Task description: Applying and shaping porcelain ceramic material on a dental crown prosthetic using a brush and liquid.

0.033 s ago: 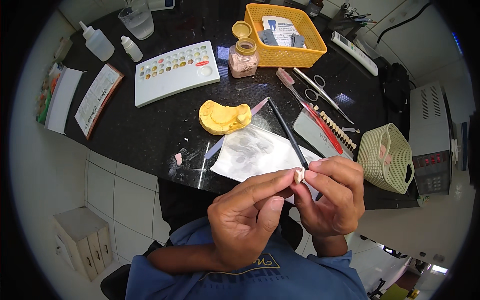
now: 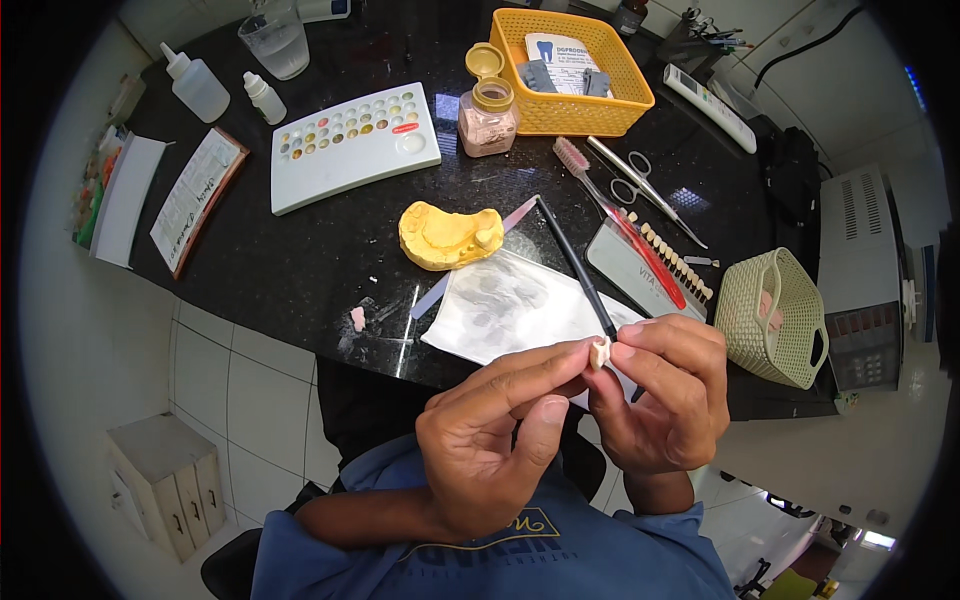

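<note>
A small white dental crown (image 2: 600, 354) sits between my fingertips above the desk's front edge. My right hand (image 2: 665, 390) pinches it with thumb and index finger. From the other side my left hand (image 2: 495, 425) presses it with the index fingertip, its thumb apart and the other fingers curled behind. A slim black-handled tool (image 2: 572, 255) runs down behind my right fingers; whether they touch it I cannot tell. Beneath my hands lies a smudged white paper sheet (image 2: 510, 305). Beyond it rests a yellow dental cast (image 2: 440, 236).
At the back stand a white palette (image 2: 350, 150), an uncapped jar of pink powder (image 2: 488, 120) and a yellow basket (image 2: 580, 122). To the right lie a red toothbrush (image 2: 635, 240), scissors (image 2: 630, 180), a tooth shade guide (image 2: 680, 262) and a pale green basket (image 2: 770, 330).
</note>
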Action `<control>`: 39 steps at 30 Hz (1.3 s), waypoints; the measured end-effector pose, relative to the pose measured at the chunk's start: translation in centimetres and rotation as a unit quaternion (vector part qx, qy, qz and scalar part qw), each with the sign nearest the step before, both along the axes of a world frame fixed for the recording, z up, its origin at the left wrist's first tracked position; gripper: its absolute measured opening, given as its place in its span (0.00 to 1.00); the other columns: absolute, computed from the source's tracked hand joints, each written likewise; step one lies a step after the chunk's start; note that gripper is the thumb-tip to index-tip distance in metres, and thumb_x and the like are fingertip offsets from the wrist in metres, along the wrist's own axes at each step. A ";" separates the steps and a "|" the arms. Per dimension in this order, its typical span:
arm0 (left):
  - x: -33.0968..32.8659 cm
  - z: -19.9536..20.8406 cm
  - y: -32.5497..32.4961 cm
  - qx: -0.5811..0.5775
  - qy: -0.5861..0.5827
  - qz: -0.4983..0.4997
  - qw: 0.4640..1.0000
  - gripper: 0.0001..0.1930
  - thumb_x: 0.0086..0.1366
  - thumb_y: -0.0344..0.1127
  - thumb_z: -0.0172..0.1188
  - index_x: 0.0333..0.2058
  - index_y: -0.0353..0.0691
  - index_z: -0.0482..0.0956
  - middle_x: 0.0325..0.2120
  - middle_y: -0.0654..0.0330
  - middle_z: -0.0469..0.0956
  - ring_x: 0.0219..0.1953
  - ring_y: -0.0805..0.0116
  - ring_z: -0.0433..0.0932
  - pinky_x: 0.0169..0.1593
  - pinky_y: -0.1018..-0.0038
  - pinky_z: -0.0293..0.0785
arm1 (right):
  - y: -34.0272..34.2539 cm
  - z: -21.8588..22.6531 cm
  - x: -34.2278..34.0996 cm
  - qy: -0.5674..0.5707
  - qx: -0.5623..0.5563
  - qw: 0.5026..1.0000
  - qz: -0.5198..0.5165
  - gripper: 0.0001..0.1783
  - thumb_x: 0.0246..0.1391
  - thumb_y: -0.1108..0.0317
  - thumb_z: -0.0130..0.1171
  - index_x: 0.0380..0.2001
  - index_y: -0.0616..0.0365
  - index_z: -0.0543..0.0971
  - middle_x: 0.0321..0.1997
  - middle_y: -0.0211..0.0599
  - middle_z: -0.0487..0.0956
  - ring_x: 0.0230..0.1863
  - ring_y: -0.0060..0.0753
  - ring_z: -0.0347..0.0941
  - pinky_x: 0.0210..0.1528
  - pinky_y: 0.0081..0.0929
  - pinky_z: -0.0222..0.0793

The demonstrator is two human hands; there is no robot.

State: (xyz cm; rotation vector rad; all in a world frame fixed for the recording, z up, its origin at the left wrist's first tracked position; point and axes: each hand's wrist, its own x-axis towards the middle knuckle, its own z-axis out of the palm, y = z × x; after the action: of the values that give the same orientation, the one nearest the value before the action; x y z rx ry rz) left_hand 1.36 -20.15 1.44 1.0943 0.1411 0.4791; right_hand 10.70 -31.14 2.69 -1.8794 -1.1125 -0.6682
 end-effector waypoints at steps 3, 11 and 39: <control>0.0 -0.2 0.1 0.071 -0.011 0.020 0.997 0.14 0.59 0.19 0.52 0.45 0.25 0.75 0.43 0.44 0.76 0.45 0.62 0.77 0.49 0.73 0.74 | 0.0 0.0 0.0 0.030 0.018 0.999 0.020 0.19 0.31 0.76 0.72 0.32 0.57 0.79 0.33 0.36 0.78 0.31 0.33 0.74 0.30 0.23 0.71; -0.5 0.2 0.0 0.160 -0.054 0.015 0.985 0.16 0.59 0.21 0.53 0.47 0.25 0.73 0.43 0.41 0.76 0.45 0.56 0.78 0.50 0.69 0.74 | 0.8 -1.2 -0.7 0.200 0.185 0.959 0.082 0.13 0.40 0.81 0.65 0.33 0.63 0.77 0.31 0.41 0.78 0.32 0.33 0.75 0.34 0.25 0.71; 3.4 0.1 8.4 0.508 0.119 0.216 0.826 0.23 0.44 0.27 0.71 0.42 0.34 0.75 0.38 0.52 0.76 0.41 0.61 0.76 0.47 0.69 0.70 | -0.2 -1.1 0.7 0.616 0.369 0.667 0.198 0.07 0.52 0.75 0.59 0.34 0.64 0.74 0.35 0.44 0.79 0.34 0.26 0.74 0.40 0.24 0.69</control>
State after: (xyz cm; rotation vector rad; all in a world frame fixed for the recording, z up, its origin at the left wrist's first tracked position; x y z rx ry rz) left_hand 4.71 -11.76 1.50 2.2034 0.3845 0.8663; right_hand 11.44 -31.36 1.61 -0.8786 -0.1857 0.4227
